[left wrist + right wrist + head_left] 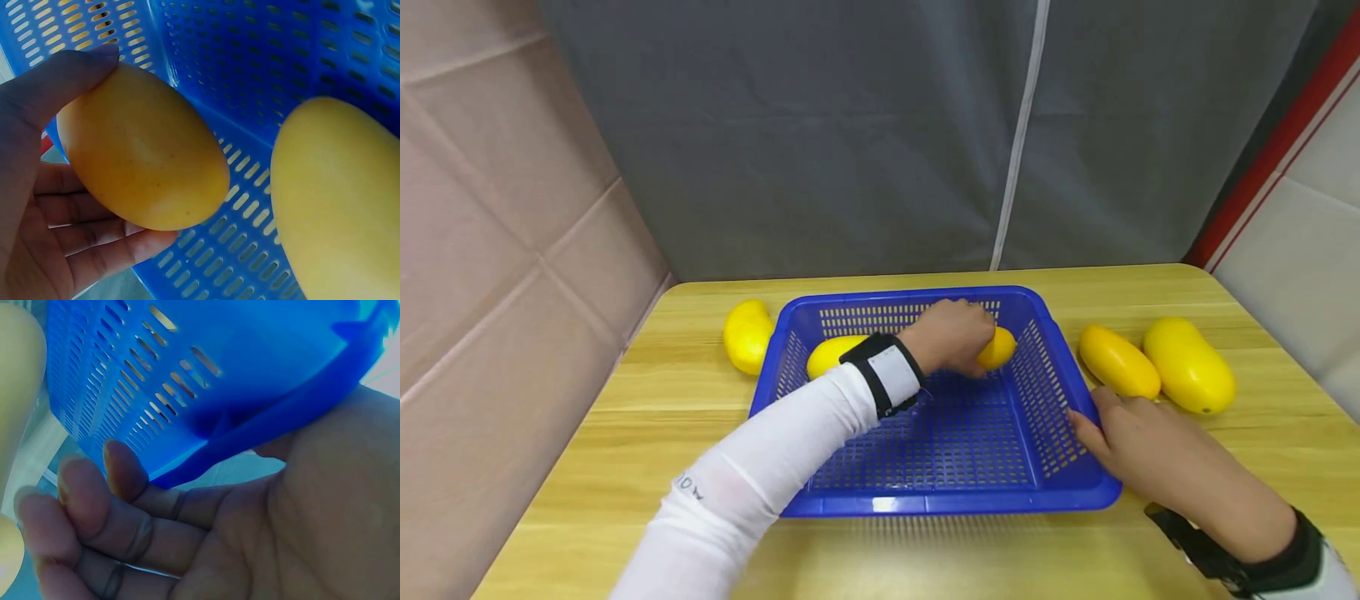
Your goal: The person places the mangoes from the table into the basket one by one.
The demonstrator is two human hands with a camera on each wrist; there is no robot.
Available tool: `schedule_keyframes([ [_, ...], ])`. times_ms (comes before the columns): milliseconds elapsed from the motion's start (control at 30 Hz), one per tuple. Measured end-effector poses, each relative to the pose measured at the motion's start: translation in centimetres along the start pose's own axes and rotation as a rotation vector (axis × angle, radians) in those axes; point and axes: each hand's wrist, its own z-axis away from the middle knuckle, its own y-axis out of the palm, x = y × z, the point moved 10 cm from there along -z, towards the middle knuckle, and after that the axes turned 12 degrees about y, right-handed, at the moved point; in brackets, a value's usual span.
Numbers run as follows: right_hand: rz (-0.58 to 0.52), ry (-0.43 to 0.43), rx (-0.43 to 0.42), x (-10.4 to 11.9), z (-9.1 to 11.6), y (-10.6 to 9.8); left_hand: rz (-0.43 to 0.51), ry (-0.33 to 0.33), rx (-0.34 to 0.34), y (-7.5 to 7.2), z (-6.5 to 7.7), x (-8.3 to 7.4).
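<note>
Nearest, along the bottom of the head view, a white sleeve [730,500] comes in at lower left, and a black wristband [1273,558] sits on the other arm at lower right. Just above that band, the right hand [1150,433] grips the right side of the blue basket [940,504], thumb inside the rim and fingers outside it. The basket fills the centre of the frame on a wood-grained table [625,467]. Reaching over its left part, the left hand [951,333] holds an orange-yellow fruit [998,348] inside the basket, at its upper right; the left wrist view shows the thumb on one side and fingers on the other. Much of this fruit is hidden in the head view, so I can't fairly say whether it touches the basket floor. A second yellow fruit [833,357] lies at the basket's upper left, partly behind the left wrist. Outside, an oblong fruit [1118,362] and a larger pear-shaped fruit [1189,367] lie side by side at right, and a curved fruit [748,337] sits just beside the basket at left. Farthest off, a grey curtain [820,142] spans the top.
</note>
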Motion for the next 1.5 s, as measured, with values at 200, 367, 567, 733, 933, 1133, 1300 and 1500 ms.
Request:
schedule_keyframes([
  [200, -0.002, 0.008, 0.005, 0.1, 0.0, 0.1, -0.010, 0.009, -0.003, 0.4, -0.4, -0.5],
  [367, -0.009, 0.016, 0.033, 0.1, -0.1, 0.3, -0.043, -0.001, 0.006, 1.0, -0.5, -0.6],
  [567, -0.014, 0.006, 0.021, 0.4, -0.2, 0.1, -0.065, -0.013, 0.023, 1.9, -0.3, -0.5],
  [733, -0.019, 0.013, 0.048, 0.5, -0.1, 0.4, -0.072, -0.026, 0.018, 2.3, -0.2, -0.6],
  [933, -0.013, 0.011, 0.057, 0.3, -0.1, 0.4, -0.105, -0.030, 0.016, 2.4, -0.4, -0.9],
  [1133, -0.008, -0.022, -0.018, 0.5, 0.0, -0.2, -0.146, -0.073, 0.004, 2.2, -0.4, -0.8],
  [1300, -0.001, -0.026, -0.024, 0.5, -0.1, -0.3, -0.144, -0.107, -0.024, 2.1, -0.3, -0.7],
  [1500, 0.002, -0.015, 0.011, 0.2, -0.2, 0.1, -0.137, -0.108, -0.022, 2.2, -0.2, -0.7],
])
